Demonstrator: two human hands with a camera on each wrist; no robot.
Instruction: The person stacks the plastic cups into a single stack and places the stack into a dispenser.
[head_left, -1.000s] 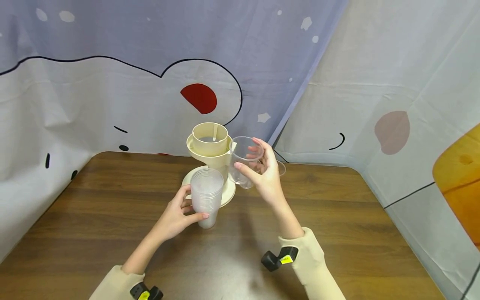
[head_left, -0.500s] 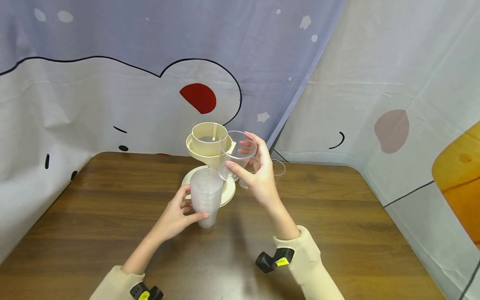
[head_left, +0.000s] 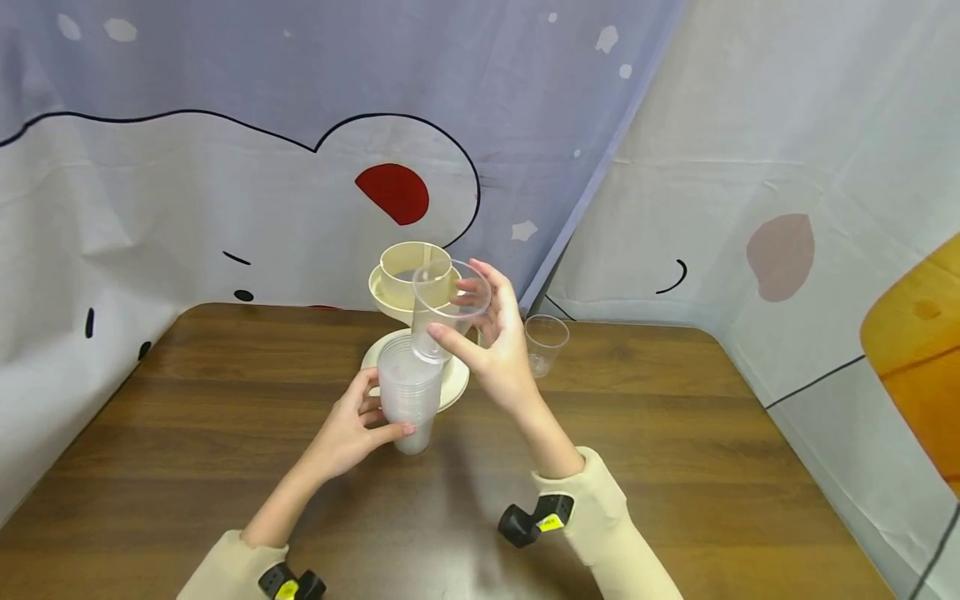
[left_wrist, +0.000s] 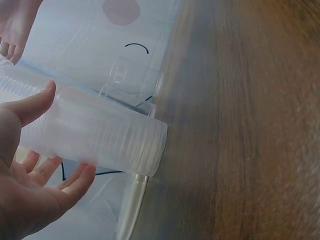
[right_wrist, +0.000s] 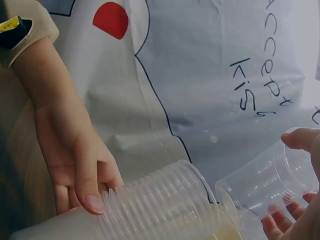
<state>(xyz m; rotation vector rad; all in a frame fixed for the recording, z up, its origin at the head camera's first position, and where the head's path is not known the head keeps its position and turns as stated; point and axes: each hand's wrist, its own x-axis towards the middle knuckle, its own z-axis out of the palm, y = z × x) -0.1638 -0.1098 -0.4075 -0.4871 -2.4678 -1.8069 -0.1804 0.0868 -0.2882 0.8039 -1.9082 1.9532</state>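
My left hand [head_left: 348,425] grips a tall stack of nested clear plastic cups [head_left: 411,400] around its side, the stack upright and close over the table. My right hand [head_left: 491,342] holds a single clear plastic cup [head_left: 442,321] between thumb and fingers. That cup's base overlaps the stack's mouth in the head view; the right wrist view shows the cup [right_wrist: 260,175] right at the top rim of the stack [right_wrist: 160,200]. Behind both hands stands a cream plastic stand [head_left: 388,307] with a ring-shaped top and round base, partly hidden by the cups.
Another clear cup [head_left: 546,343] stands on the wooden table [head_left: 637,467], right of the stand. In the left wrist view, two clear cups [left_wrist: 132,77] show beyond the stack. A printed curtain [head_left: 247,200] hangs along the table's back edge.
My right hand has moved left with the single cup, from beside the stand to over the stack's mouth. The standing cup at the right now shows uncovered. My left hand has barely moved.
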